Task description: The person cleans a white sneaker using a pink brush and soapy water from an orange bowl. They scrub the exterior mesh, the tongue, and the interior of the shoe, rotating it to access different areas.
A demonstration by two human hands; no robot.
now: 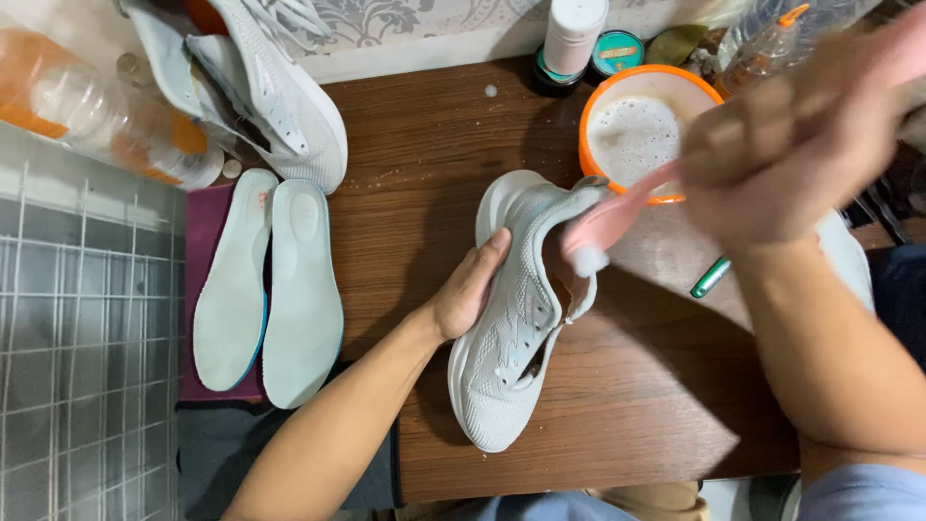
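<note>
Shoe point(511, 328) lies on its side mid-table point(415, 145), toe toward me. I see left hand point(470, 289) cupped on its sole, fingers curled around the edge, holding it steady. Right hand point(781, 164) blurred, clenched on a pink brush point(612, 224), foamy tip at the shoe's heel opening. Orange bowl point(590, 111) of suds just behind the shoe. Two insoles point(265, 289) lie side by side to the left; second shoe point(275, 92) behind them. Green pen point(711, 277) under right wrist
</note>
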